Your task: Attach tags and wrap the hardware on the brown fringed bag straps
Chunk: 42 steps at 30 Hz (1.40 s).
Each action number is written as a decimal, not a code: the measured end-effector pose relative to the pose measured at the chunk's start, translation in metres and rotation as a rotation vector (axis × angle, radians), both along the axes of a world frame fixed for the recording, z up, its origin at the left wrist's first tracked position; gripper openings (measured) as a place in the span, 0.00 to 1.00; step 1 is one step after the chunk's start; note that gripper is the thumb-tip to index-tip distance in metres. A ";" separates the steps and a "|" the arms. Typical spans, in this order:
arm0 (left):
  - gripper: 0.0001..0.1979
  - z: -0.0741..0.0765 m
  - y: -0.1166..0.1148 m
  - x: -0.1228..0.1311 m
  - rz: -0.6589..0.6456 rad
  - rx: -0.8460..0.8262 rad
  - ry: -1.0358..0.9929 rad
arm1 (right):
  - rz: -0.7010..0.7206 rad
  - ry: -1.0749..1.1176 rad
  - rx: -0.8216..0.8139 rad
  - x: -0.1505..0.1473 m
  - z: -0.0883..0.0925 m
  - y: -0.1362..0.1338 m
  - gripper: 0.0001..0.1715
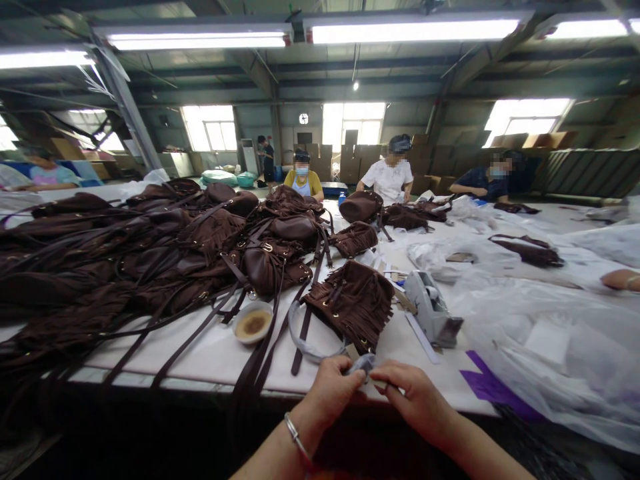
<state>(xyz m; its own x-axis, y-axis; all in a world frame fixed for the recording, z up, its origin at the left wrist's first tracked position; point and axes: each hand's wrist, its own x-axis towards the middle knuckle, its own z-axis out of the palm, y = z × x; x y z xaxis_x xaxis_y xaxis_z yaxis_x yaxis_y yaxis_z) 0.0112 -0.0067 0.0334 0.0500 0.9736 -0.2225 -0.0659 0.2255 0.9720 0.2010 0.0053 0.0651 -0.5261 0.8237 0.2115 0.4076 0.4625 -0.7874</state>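
Your left hand pinches a grey wrapped strap and your right hand a small pale piece, perhaps its end, just beside the fringed brown bag on the worktop, likely soft, light and best held by its body.

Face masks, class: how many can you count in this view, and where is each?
2 visible: one blue mask on the yellow-topped person behind the brown bag pile, another blue mask on the dark-shirted person farther right. Blurring may hide more.
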 end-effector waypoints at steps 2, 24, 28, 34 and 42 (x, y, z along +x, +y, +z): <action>0.17 -0.002 -0.001 0.000 -0.041 0.081 0.143 | 0.032 -0.126 0.145 -0.002 0.003 0.013 0.14; 0.11 0.000 -0.008 0.000 -0.053 0.443 0.448 | 0.098 -0.070 0.118 -0.019 0.024 0.041 0.12; 0.11 0.002 -0.009 -0.002 -0.068 0.515 0.431 | 0.213 -0.392 0.243 -0.023 0.043 0.047 0.11; 0.08 -0.005 -0.011 -0.001 -0.011 0.507 0.529 | 0.315 -0.673 0.421 -0.038 0.046 0.051 0.08; 0.11 -0.004 -0.009 -0.001 -0.011 0.409 0.503 | 0.281 -0.624 0.717 -0.028 0.007 0.034 0.05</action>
